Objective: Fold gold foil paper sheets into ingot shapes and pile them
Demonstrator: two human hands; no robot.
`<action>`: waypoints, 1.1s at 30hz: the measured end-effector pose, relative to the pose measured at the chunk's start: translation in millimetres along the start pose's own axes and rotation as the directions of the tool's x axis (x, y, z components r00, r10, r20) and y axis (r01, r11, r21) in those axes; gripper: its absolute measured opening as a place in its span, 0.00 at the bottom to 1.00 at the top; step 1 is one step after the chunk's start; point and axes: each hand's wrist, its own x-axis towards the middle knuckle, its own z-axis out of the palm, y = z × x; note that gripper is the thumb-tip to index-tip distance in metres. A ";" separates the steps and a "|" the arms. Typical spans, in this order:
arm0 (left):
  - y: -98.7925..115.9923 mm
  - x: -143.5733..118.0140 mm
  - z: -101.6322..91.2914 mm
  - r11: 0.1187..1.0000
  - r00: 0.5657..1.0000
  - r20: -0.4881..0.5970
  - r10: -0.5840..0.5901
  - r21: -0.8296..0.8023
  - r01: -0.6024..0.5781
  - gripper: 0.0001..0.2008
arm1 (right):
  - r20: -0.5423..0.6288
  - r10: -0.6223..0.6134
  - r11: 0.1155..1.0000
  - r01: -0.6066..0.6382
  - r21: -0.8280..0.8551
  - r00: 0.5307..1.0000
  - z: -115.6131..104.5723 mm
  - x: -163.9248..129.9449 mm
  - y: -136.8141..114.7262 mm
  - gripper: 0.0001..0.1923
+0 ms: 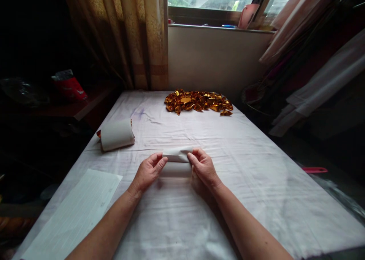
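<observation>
A sheet of white-backed paper (177,169) is stretched between my two hands above the middle of the table, its far edge folded over. My left hand (148,172) pinches the left end of that fold between thumb and fingers. At the right end, my right hand (204,167) grips the same fold, thumb on top. Farther left lies a curled stack of white-backed sheets (117,135), with coppery foil showing at its edges. A heap of folded shiny gold foil pieces (196,101) rests at the table's far end.
A white cloth covers the table (256,184). On its left side lies a lined paper sheet (76,210). Beyond the far edge are a gold curtain (134,35) and a window. Clothes (322,73) hang at right; a red packet (70,87) stands on a dark side surface.
</observation>
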 end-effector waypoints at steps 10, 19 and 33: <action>-20.3 4.3 7.4 0.895 0.961 -0.262 0.084 0.445 0.043 0.29 | 0.059 0.040 0.969 -0.025 -0.245 0.997 -0.5 -0.1 11.5 0.22; -28.5 0.7 4.8 0.521 0.911 -0.169 0.375 0.852 -0.057 0.18 | 0.239 -0.056 0.890 0.157 -0.428 0.969 -6.0 -13.6 10.8 0.26; -23.7 -6.0 1.5 0.524 0.921 0.140 0.363 0.787 -0.326 0.14 | 0.425 -0.214 0.707 0.440 -0.554 0.879 -12.9 -16.7 14.3 0.25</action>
